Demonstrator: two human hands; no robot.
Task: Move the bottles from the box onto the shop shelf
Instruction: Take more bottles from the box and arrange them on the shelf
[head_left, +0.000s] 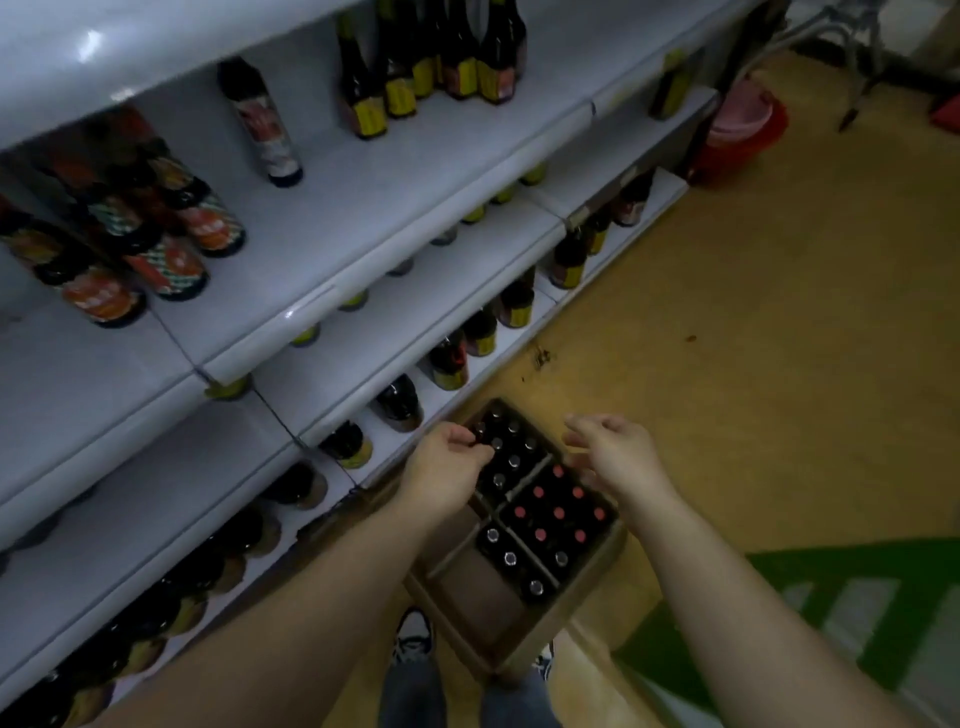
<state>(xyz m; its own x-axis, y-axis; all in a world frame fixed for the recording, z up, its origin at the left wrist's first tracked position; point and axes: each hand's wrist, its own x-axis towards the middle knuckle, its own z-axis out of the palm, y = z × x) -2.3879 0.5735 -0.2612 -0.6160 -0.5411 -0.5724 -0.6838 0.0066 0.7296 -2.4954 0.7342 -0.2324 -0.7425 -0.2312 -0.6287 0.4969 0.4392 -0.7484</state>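
Observation:
A cardboard box (602, 566) with dividers stands on the floor by the shelf foot. It holds several dark bottles, some with red caps (558, 513) and some with silver caps (511, 462). My left hand (449, 457) reaches into the far compartment and pinches the neck of a dark bottle (479, 434) at the box's far left corner. My right hand (613, 452) hovers over the box's right side with spread, relaxed fingers and holds nothing. The white shop shelf (332, 291) rises on the left in several tiers.
Dark sauce bottles with yellow or orange labels (452, 358) line the shelf tiers. A red bucket (737, 135) and a metal stand (852, 67) are at the far end of the yellow floor. A green mat (841, 613) lies to the right. My shoes (413, 639) are beside the box.

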